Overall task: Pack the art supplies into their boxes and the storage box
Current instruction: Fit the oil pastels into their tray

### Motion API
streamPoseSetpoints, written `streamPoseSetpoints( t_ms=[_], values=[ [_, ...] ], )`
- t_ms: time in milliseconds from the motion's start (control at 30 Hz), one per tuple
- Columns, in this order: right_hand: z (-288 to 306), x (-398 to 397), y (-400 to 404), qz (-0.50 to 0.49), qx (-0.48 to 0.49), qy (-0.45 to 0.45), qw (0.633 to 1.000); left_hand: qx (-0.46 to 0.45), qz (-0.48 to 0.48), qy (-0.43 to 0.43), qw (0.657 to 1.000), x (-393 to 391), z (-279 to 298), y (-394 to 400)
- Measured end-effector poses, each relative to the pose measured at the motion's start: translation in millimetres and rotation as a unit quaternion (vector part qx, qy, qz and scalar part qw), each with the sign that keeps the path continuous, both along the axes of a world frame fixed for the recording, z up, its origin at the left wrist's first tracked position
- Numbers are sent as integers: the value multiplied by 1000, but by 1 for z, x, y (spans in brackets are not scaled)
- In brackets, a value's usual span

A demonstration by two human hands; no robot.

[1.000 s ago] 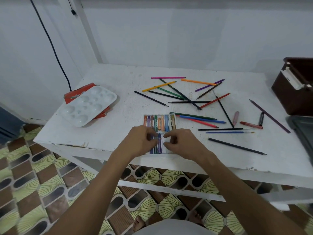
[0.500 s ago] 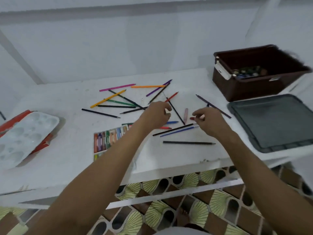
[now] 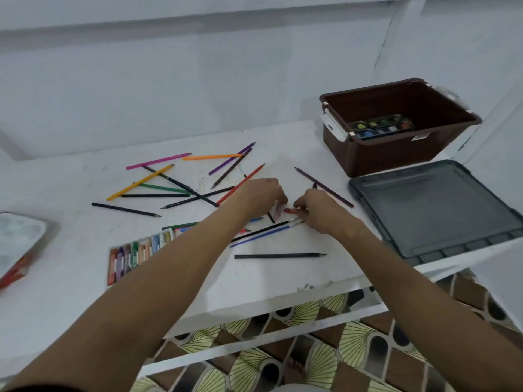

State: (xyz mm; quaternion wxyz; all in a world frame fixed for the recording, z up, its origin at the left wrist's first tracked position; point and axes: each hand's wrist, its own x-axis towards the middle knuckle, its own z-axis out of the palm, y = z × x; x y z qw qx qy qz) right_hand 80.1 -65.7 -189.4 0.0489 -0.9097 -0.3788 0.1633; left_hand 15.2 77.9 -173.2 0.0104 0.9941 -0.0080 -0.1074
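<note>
My left hand (image 3: 259, 193) pinches a pale pink crayon (image 3: 276, 211) at the middle of the white table (image 3: 70, 301). Close beside it, my right hand (image 3: 318, 209) has its fingertips closed on a red crayon (image 3: 289, 211) that lies on the table. An open crayon box (image 3: 135, 251) with several crayons sits left of my left forearm. Coloured pencils (image 3: 169, 190) lie scattered behind my hands. Two thin brushes (image 3: 266, 232) and a black pencil (image 3: 278, 255) lie below them. The brown storage box (image 3: 396, 158) stands at the back right with a paint set (image 3: 380, 126) inside.
The grey lid (image 3: 435, 213) of the storage box lies flat at the right edge of the table. A white paint palette (image 3: 17, 236) rests on a red pack (image 3: 12, 274) at the far left. A purple pencil (image 3: 325, 188) lies between my right hand and the lid.
Both hands left the crayon box and moved right to the loose crayons. My view swung right, bringing the storage box and lid into sight. The fingers closed on the pink and red crayons.
</note>
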Motion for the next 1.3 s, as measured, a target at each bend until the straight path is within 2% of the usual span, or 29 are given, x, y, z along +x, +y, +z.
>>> streamPoseSetpoints(
  t_ms=[133, 267, 400, 500, 600, 733, 967, 1133, 1300],
  values=[
    [3, 5, 4, 1, -43, 31, 999, 15, -38, -10, 999, 1, 0, 1],
    [-1, 1, -4, -48, 85, 10, 995, -1, -26, -40, 999, 1, -3, 8],
    [9, -10, -7, -83, 178, 20, 980, -81, 86, -64, 991, -4, 8, 25],
    [18, -28, 2, -69, 235, 30, 969, -133, 160, -165, 964, -31, 20, 47],
    [24, -59, 23, -50, 276, 105, 954, -159, 230, -204, 938, -77, 27, 63],
    [18, -110, 59, 7, 289, 173, 942, -195, 306, -176, 915, -141, 23, 68],
    [14, -180, 93, 66, 271, 238, 930, -253, 445, -162, 844, -241, 9, 62],
    [8, -205, 99, 61, 251, 226, 939, -263, 484, -153, 820, -279, 0, 52],
    [1, -225, 101, 56, 234, 200, 950, -281, 486, -129, 817, -285, -5, 44]
  ],
)
